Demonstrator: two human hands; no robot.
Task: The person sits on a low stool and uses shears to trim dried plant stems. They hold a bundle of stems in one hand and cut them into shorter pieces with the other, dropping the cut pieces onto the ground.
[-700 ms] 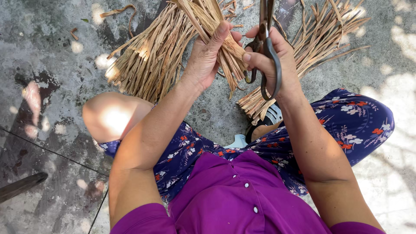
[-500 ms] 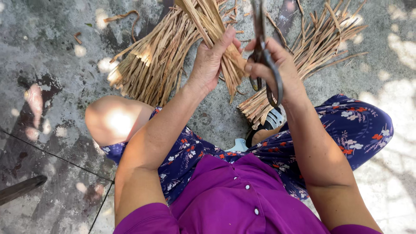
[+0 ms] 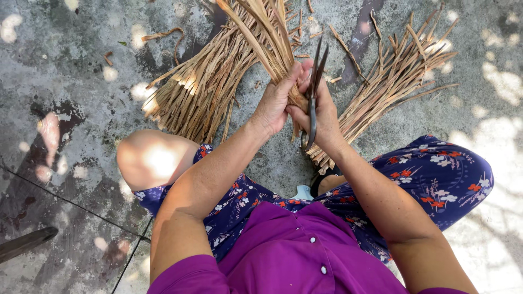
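My left hand (image 3: 277, 100) grips a bundle of dry tan strips (image 3: 267, 32) that rises toward the top edge. My right hand (image 3: 322, 117) presses against the same bundle from the right and holds dark metal scissors (image 3: 314, 90), the blades pointing up and slightly apart beside the strips. Both hands touch each other above my lap.
Two fans of dry strips lie on the stained concrete floor: a pile at the left (image 3: 204, 90), another at the right (image 3: 387, 90). Loose scraps (image 3: 158, 37) lie at the upper left. A dark object (image 3: 24, 243) sits at the lower left. My knees in blue flowered fabric (image 3: 436, 174) spread to both sides.
Both hands have drawn together on the bundle. The scissors have turned upright, with the blades now beside the strips.
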